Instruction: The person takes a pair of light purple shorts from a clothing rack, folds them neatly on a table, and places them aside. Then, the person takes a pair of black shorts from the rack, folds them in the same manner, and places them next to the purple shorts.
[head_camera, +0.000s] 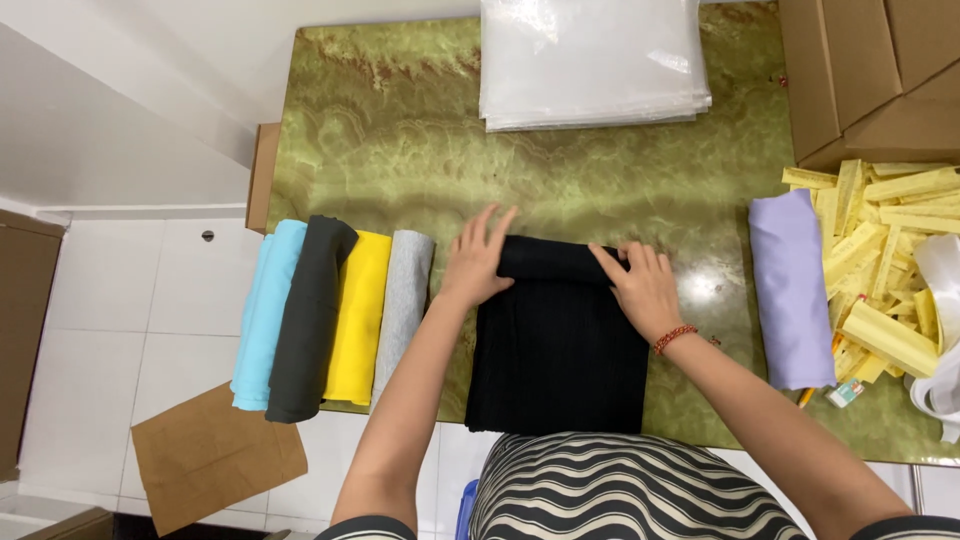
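Both hands, left hand and right hand, press spread fingers flat on the black garment's rolled far edge, mid-counter; rolling it evenly probably keeps that fold tight.

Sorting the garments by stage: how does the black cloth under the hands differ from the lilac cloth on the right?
The black cloth lies wide and flat with only its far edge rolled; the lilac cloth is a narrow folded bundle. The left hand and right hand press on the black one; nothing touches the lilac one. Black sits in front of the person, lilac beside the yellow strips. Both lie on the green marbled table.
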